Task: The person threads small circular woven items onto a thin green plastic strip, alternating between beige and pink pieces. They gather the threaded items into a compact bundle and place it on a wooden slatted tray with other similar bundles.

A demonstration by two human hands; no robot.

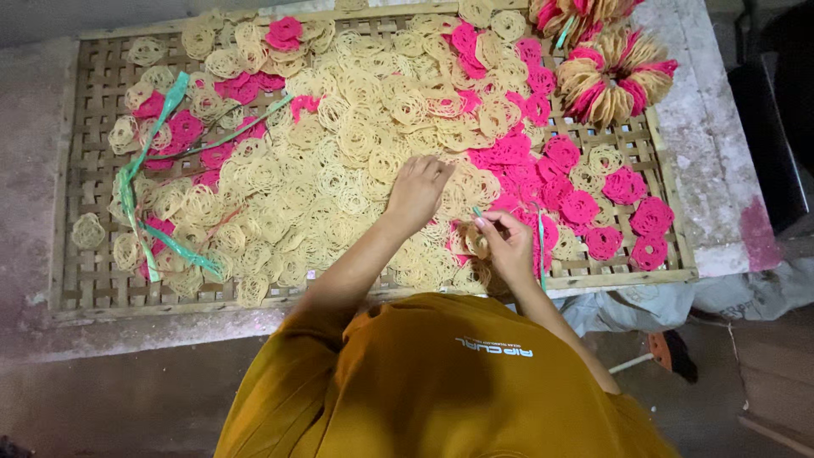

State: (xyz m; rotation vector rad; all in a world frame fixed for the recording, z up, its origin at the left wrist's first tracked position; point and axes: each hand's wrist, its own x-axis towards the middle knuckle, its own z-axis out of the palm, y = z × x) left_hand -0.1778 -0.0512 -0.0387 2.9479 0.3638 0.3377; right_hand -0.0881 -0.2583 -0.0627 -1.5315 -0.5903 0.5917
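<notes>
A woven bamboo tray (pixel 93 271) is covered with round lacy noodle coils, mostly pale yellow coils (pixel 339 170), with pink coils (pixel 577 203) to the right. My left hand (pixel 418 191) lies knuckles up on the yellow pile in the middle of the tray, its bent fingers touching the coils. Whether it grips one is hidden. Near the tray's front edge my right hand (pixel 509 244) pinches a small stack of yellow coils (pixel 471 240). A thin green plastic strip (pixel 541 254) hangs down from that hand.
Two tied fans of yellow and pink coils (pixel 610 80) lie at the tray's far right corner. Loose green plastic strips (pixel 136 187) run across the left side of the tray. The tray rests on a stained concrete slab (pixel 721 170). Crumpled cloth (pixel 746 293) lies at right.
</notes>
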